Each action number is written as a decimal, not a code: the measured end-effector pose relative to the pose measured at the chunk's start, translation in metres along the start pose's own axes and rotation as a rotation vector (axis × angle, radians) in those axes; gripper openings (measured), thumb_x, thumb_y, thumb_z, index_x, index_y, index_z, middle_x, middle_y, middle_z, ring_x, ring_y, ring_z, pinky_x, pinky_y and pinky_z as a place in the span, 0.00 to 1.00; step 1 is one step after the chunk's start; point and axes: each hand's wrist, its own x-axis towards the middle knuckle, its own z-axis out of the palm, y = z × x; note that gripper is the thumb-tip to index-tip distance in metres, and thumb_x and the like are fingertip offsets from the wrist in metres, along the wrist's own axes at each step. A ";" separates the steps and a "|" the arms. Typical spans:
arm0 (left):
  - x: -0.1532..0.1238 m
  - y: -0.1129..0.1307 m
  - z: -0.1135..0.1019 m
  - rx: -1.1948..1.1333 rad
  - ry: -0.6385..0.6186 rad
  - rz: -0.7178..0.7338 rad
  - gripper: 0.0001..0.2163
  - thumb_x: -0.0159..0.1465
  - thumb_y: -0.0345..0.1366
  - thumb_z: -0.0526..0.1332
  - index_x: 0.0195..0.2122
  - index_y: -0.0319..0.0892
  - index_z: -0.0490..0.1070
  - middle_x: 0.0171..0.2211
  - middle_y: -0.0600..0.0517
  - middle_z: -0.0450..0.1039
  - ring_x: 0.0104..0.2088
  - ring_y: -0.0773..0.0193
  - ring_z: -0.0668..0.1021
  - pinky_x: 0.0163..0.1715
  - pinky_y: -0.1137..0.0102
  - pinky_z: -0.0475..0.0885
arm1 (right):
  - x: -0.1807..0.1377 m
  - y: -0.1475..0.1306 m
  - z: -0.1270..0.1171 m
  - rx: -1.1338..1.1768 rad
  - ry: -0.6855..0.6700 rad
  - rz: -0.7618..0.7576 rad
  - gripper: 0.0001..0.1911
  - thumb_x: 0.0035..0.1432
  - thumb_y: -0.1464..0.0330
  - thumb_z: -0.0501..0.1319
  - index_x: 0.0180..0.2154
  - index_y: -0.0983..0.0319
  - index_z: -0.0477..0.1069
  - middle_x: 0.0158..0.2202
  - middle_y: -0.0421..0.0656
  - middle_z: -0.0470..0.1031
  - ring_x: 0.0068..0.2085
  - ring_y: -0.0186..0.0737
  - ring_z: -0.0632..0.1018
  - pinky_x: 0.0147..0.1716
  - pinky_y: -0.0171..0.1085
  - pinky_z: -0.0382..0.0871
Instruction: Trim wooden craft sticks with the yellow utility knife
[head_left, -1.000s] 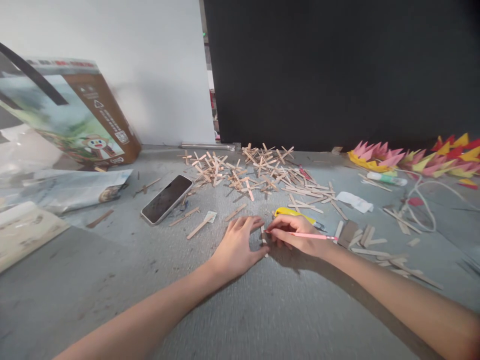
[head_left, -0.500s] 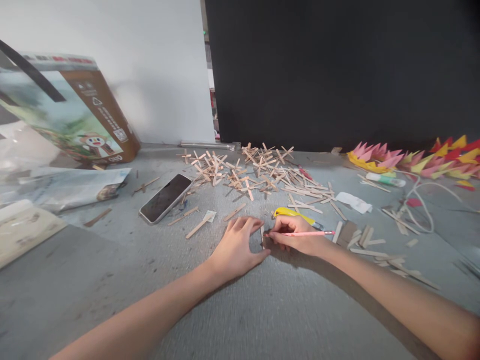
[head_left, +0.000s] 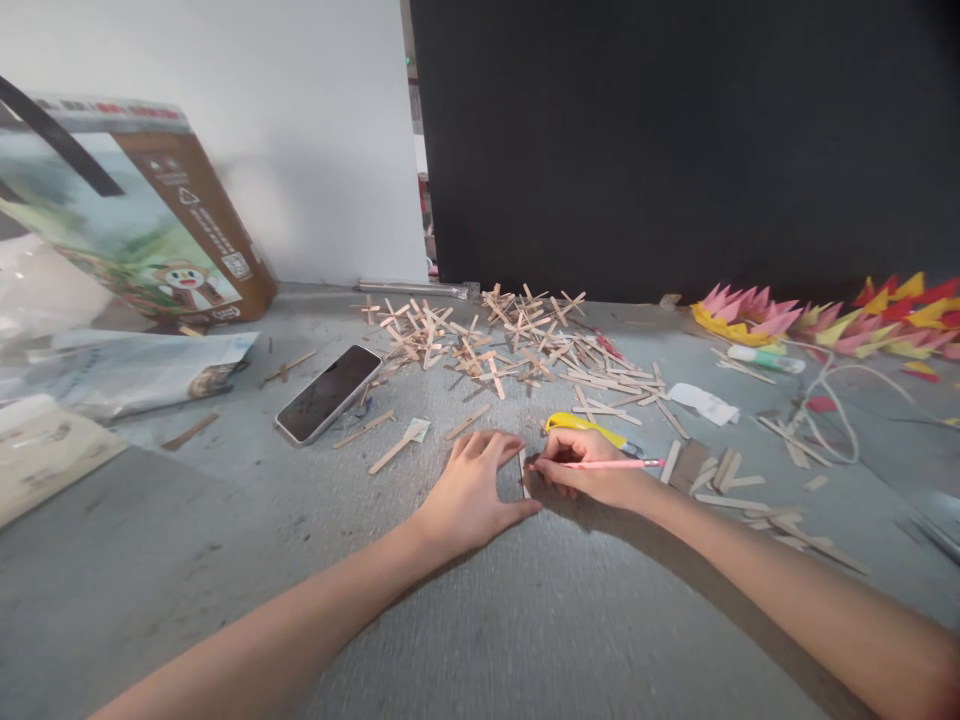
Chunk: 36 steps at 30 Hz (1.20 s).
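My left hand (head_left: 471,490) rests on the grey floor with its fingers curled, pressing a short wooden stick (head_left: 523,474) that lies between thumb and forefinger. My right hand (head_left: 589,468) grips a pink pencil (head_left: 615,464) whose tip touches that stick. A yellow utility knife (head_left: 589,428) lies just beyond my right hand. Behind it spreads a heap of crossed wooden sticks (head_left: 510,340).
A phone (head_left: 328,393) lies face up to the left. A tilted cardboard box (head_left: 135,225) and plastic bags (head_left: 127,370) stand at far left. Loose stick pieces (head_left: 739,485), a white cord (head_left: 832,400), a glue tube (head_left: 765,358) and coloured paper flowers (head_left: 825,320) lie to the right.
Both hands stay on the stick; the pencil tip has shifted slightly along it. The view has drifted a little.
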 end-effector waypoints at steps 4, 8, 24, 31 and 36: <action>0.000 0.001 -0.001 -0.003 -0.012 -0.006 0.33 0.55 0.48 0.76 0.59 0.50 0.69 0.59 0.48 0.72 0.64 0.44 0.69 0.64 0.49 0.66 | 0.001 0.000 -0.001 -0.015 -0.003 0.022 0.18 0.58 0.53 0.72 0.31 0.58 0.72 0.25 0.38 0.75 0.23 0.35 0.75 0.19 0.32 0.66; 0.000 0.001 -0.001 0.008 -0.013 0.000 0.32 0.55 0.47 0.76 0.59 0.49 0.69 0.59 0.48 0.73 0.63 0.45 0.69 0.64 0.49 0.66 | 0.001 -0.003 -0.002 -0.022 -0.016 0.028 0.19 0.59 0.51 0.71 0.30 0.58 0.72 0.25 0.39 0.75 0.23 0.36 0.75 0.19 0.34 0.67; 0.000 0.000 -0.001 -0.001 0.000 0.013 0.31 0.55 0.48 0.76 0.58 0.50 0.69 0.58 0.48 0.73 0.63 0.44 0.70 0.63 0.48 0.67 | 0.000 -0.004 -0.004 -0.050 -0.066 -0.004 0.19 0.61 0.51 0.70 0.29 0.58 0.71 0.25 0.39 0.73 0.24 0.37 0.75 0.21 0.35 0.67; 0.000 0.000 0.000 0.001 -0.002 0.011 0.31 0.55 0.47 0.76 0.58 0.50 0.69 0.58 0.48 0.73 0.62 0.45 0.71 0.62 0.49 0.68 | 0.001 -0.001 -0.004 -0.062 -0.066 0.000 0.20 0.61 0.51 0.69 0.29 0.58 0.71 0.26 0.39 0.74 0.24 0.37 0.75 0.21 0.35 0.67; 0.000 -0.001 0.000 0.003 -0.007 0.014 0.31 0.55 0.47 0.76 0.59 0.50 0.69 0.59 0.48 0.73 0.63 0.44 0.71 0.63 0.49 0.66 | 0.001 -0.002 -0.004 -0.055 -0.043 -0.015 0.21 0.61 0.49 0.69 0.29 0.58 0.71 0.24 0.39 0.73 0.23 0.37 0.75 0.20 0.35 0.66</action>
